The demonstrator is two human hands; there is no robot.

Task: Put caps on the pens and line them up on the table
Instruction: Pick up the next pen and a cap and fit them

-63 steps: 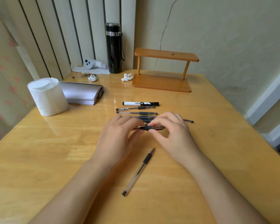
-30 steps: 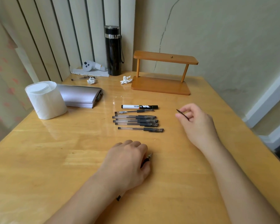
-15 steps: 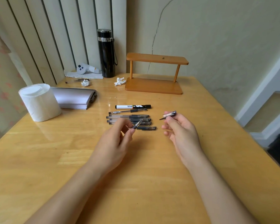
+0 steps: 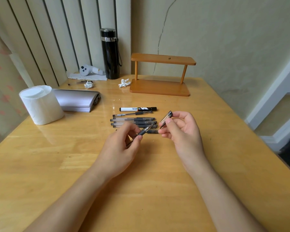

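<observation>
My left hand (image 4: 120,148) grips an uncapped black gel pen (image 4: 145,130) above the wooden table (image 4: 40,164), its tip pointing up and right. My right hand (image 4: 182,133) pinches a clear pen cap (image 4: 166,118) with a dark end, held a short way right of the pen tip and apart from it. Behind both hands, several capped gel pens (image 4: 134,122) lie side by side in a row. A white-and-black marker (image 4: 137,109) lies at the far end of that row. The nearest pen of the row is partly hidden by my hands.
A white paper roll (image 4: 40,104) and a grey pouch (image 4: 77,101) sit at the left. At the back stand a black flask (image 4: 110,53), a wooden two-tier stand (image 4: 161,74), crumpled tissues (image 4: 124,82) and a small white device (image 4: 89,70).
My left hand picked the loose pen up off the table and my right hand took up the cap. Both hands have since come closer together in front of the pen row.
</observation>
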